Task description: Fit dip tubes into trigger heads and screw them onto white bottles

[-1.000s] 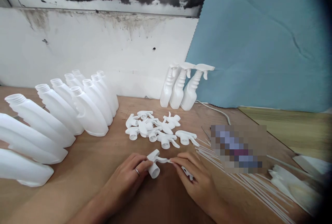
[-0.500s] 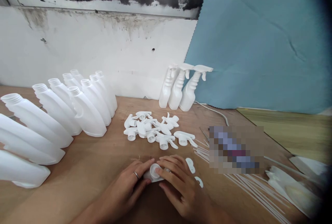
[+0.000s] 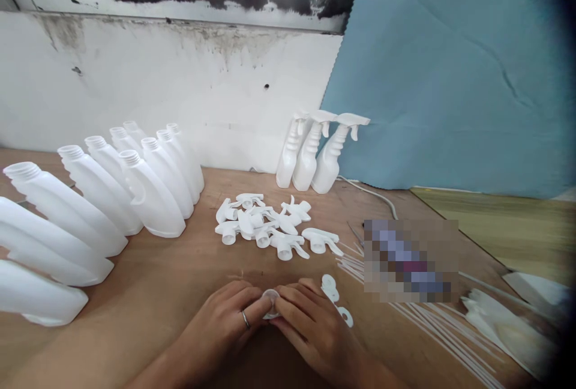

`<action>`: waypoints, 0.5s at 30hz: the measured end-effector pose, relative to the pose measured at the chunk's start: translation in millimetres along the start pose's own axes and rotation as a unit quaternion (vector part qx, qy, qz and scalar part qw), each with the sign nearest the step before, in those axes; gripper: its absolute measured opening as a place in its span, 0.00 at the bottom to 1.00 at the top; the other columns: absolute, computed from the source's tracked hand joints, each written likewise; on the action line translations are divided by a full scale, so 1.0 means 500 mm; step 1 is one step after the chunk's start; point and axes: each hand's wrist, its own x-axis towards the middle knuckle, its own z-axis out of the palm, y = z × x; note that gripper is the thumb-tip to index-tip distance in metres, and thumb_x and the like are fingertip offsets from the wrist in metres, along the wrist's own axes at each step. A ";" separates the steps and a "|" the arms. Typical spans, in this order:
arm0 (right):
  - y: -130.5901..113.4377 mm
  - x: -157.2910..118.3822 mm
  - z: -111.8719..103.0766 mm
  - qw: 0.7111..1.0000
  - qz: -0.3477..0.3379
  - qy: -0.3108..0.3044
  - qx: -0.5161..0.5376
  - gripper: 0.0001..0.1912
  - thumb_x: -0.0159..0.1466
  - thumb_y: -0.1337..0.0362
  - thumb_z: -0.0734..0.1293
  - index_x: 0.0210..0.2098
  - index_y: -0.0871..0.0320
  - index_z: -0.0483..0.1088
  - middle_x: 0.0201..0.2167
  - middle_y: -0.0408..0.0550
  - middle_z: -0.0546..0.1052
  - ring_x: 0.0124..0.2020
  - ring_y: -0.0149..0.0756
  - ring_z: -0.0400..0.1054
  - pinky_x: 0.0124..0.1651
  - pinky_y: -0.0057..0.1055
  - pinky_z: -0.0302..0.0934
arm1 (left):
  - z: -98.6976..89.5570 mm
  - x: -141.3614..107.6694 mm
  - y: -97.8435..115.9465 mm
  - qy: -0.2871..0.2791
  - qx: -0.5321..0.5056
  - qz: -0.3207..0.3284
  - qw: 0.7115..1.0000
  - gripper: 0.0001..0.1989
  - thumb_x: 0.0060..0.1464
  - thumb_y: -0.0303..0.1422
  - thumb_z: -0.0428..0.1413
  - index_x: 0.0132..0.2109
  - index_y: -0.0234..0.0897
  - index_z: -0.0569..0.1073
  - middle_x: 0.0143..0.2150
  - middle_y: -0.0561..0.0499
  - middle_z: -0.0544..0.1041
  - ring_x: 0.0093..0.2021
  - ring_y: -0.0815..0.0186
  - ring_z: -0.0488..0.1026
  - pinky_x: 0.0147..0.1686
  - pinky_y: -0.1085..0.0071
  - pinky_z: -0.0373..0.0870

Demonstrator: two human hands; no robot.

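A white trigger spray head [image 3: 270, 296] is between my hands, its round open collar facing up and most of its body hidden by the fingers. My left hand [image 3: 234, 314], with a ring on one finger, closes on it from the left, a fingertip at the collar. From the other side my right hand [image 3: 310, 320] grips it too, fingertips reaching into the collar. A few flat white washers [image 3: 345, 316] lie just right of my right hand. Beyond the hands is a pile of loose white trigger spray heads [image 3: 263, 224].
Several open white bottles [image 3: 155, 197] stand at the left. Three bottles with spray heads [image 3: 326, 161] stand at the back by the wall. Thin white tubes [image 3: 432, 329], a blurred-out patch [image 3: 409, 260] and a plastic bag [image 3: 504, 323] lie on the right.
My left fingers have shifted right onto the spray head's collar. My right hand has drawn its fingers in closer, uncovering more of the washers beside it.
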 end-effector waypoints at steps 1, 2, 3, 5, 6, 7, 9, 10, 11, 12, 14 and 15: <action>0.000 0.001 -0.001 1.000 -0.003 -0.005 -0.001 0.09 0.70 0.74 0.61 0.47 0.61 0.69 0.37 0.52 0.78 0.36 0.40 0.71 0.39 0.38 0.62 | 0.001 -0.001 -0.002 0.001 0.005 0.005 1.000 0.06 0.68 0.28 0.48 0.49 0.37 0.67 0.41 0.47 0.74 0.39 0.61 0.70 0.40 0.66 0.71; 0.000 0.002 -0.001 1.000 -0.005 -0.007 0.000 0.08 0.69 0.75 0.61 0.46 0.61 0.69 0.36 0.52 0.77 0.34 0.40 0.70 0.38 0.37 0.62 | 0.002 -0.001 -0.003 0.000 0.008 0.009 1.000 0.06 0.68 0.28 0.48 0.49 0.36 0.67 0.41 0.47 0.74 0.39 0.61 0.70 0.41 0.66 0.71; -0.001 0.003 -0.002 1.000 -0.006 -0.008 0.003 0.08 0.69 0.75 0.61 0.44 0.61 0.69 0.34 0.51 0.76 0.33 0.40 0.70 0.37 0.37 0.62 | 0.002 -0.002 -0.004 -0.002 0.010 0.011 1.000 0.06 0.68 0.28 0.49 0.49 0.36 0.67 0.41 0.47 0.74 0.40 0.62 0.71 0.41 0.66 0.71; -0.002 0.003 -0.004 1.000 0.001 -0.007 0.011 0.08 0.69 0.75 0.61 0.43 0.61 0.69 0.33 0.51 0.76 0.33 0.40 0.69 0.37 0.37 0.62 | 0.003 -0.002 -0.006 -0.003 0.011 0.015 1.000 0.06 0.67 0.28 0.50 0.49 0.36 0.68 0.40 0.47 0.74 0.40 0.62 0.71 0.41 0.66 0.71; -0.003 0.003 -0.004 1.000 0.004 -0.005 0.013 0.08 0.70 0.74 0.61 0.44 0.61 0.69 0.33 0.51 0.76 0.33 0.40 0.69 0.37 0.37 0.62 | 0.003 -0.003 -0.007 0.000 0.012 0.020 1.000 0.06 0.67 0.28 0.50 0.49 0.36 0.68 0.40 0.47 0.75 0.40 0.61 0.71 0.41 0.66 0.71; -0.004 0.002 -0.004 1.000 0.007 -0.003 0.014 0.08 0.70 0.74 0.61 0.46 0.61 0.68 0.34 0.51 0.76 0.34 0.41 0.69 0.38 0.37 0.63 | 0.004 -0.003 -0.007 0.003 0.014 0.024 1.000 0.07 0.67 0.28 0.49 0.50 0.36 0.68 0.41 0.46 0.75 0.40 0.61 0.71 0.42 0.66 0.71; -0.007 0.000 -0.003 1.000 0.013 -0.008 0.003 0.09 0.70 0.73 0.61 0.49 0.62 0.67 0.38 0.53 0.77 0.36 0.42 0.69 0.41 0.40 0.63 | 0.004 -0.004 -0.007 0.007 0.022 0.029 0.999 0.08 0.68 0.28 0.48 0.51 0.35 0.68 0.42 0.45 0.75 0.41 0.61 0.72 0.43 0.65 0.72; -0.010 -0.001 -0.003 1.000 0.016 -0.011 -0.008 0.10 0.70 0.73 0.61 0.50 0.63 0.67 0.41 0.55 0.77 0.39 0.44 0.69 0.43 0.42 0.63 | 0.004 -0.004 -0.006 0.009 0.026 0.032 0.999 0.08 0.68 0.28 0.47 0.52 0.35 0.67 0.43 0.45 0.75 0.42 0.60 0.72 0.43 0.65 0.72; -0.014 -0.001 -0.002 0.999 0.019 -0.017 -0.021 0.11 0.70 0.73 0.60 0.51 0.64 0.66 0.43 0.57 0.76 0.41 0.47 0.69 0.46 0.45 0.63 | 0.003 -0.005 -0.005 0.010 0.030 0.035 0.999 0.10 0.68 0.27 0.46 0.53 0.35 0.67 0.44 0.44 0.75 0.42 0.60 0.72 0.43 0.65 0.72; -0.018 -0.001 -0.002 0.999 0.024 -0.024 -0.032 0.12 0.69 0.73 0.60 0.52 0.65 0.66 0.47 0.59 0.75 0.44 0.49 0.68 0.49 0.48 0.61 | 0.002 -0.006 -0.004 0.009 0.034 0.040 0.999 0.10 0.69 0.27 0.45 0.54 0.34 0.67 0.45 0.44 0.75 0.42 0.60 0.72 0.43 0.65 0.72; -0.029 0.001 -0.001 0.998 0.037 -0.037 -0.039 0.16 0.67 0.74 0.59 0.53 0.66 0.65 0.52 0.61 0.73 0.50 0.53 0.66 0.53 0.52 0.58 | -0.001 -0.007 -0.002 0.006 0.040 0.053 0.998 0.11 0.69 0.27 0.44 0.54 0.34 0.67 0.45 0.43 0.75 0.43 0.60 0.72 0.44 0.64 0.73; -0.034 0.002 -0.002 0.998 0.046 -0.043 -0.029 0.18 0.66 0.75 0.59 0.54 0.66 0.65 0.53 0.61 0.72 0.53 0.54 0.64 0.55 0.53 0.58 | -0.002 -0.007 -0.001 0.004 0.041 0.056 0.998 0.12 0.70 0.28 0.43 0.54 0.34 0.67 0.45 0.43 0.76 0.43 0.60 0.72 0.45 0.64 0.73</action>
